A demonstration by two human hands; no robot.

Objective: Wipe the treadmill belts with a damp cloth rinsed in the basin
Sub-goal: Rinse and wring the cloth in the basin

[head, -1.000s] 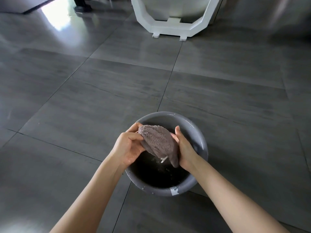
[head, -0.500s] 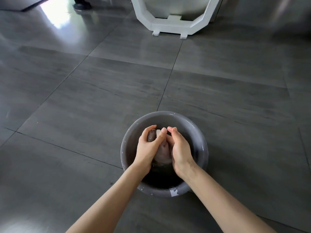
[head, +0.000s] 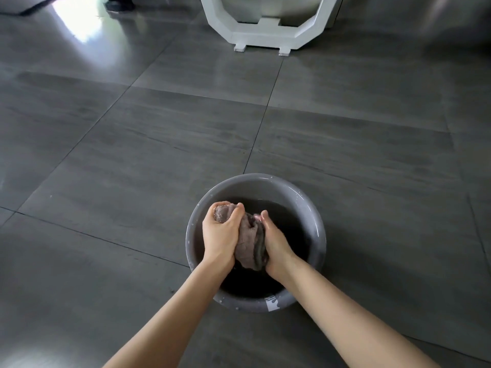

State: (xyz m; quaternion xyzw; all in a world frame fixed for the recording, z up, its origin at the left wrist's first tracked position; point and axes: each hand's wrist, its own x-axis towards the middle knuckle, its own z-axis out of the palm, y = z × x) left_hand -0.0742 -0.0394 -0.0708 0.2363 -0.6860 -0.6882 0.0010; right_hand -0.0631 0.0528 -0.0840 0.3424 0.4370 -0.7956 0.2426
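Note:
A round grey basin [head: 317,229] with dark water stands on the floor in front of me. Over it I hold a wet grey-brown cloth [head: 248,244], bunched up between both hands. My left hand [head: 220,235] grips the cloth's upper left end, fingers curled round it. My right hand [head: 276,241] grips the cloth's right side, its fingers wrapped behind the fabric. The cloth's lower end hangs just above the water. No treadmill belt is in view.
Dark grey floor tiles [head: 132,181] surround the basin. A white angular base of a machine [head: 265,35] stands at the far top centre. A bright window reflection [head: 77,19] lies on the floor at the top left.
The cloth, first held up above the basin, was pressed together between both hands low in the basin. Now it shows more, bunched and gripped by both hands.

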